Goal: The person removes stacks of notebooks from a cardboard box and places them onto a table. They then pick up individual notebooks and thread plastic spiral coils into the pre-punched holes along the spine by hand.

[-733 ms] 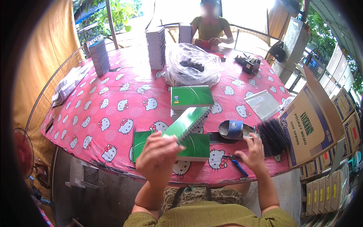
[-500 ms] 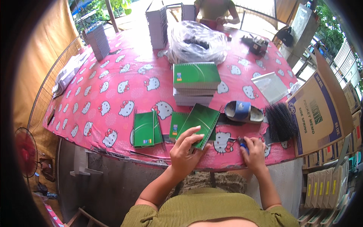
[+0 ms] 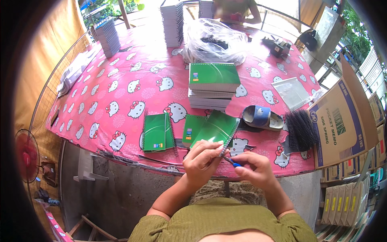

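The left hand [image 3: 203,161], its fingers curled, pinches the near end of a green spiral notebook [image 3: 215,128] just ahead of it. The right hand [image 3: 256,168] is closed round blue-handled pliers [image 3: 236,164], their tip by the notebook's coil [image 3: 231,139]; beyond that hand a blue slipper [image 3: 258,116] rests on the worktop [image 3: 96,122].

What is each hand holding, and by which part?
Left hand: a green notebook, by its near end. Right hand: a blue-handled tool, by its handles.
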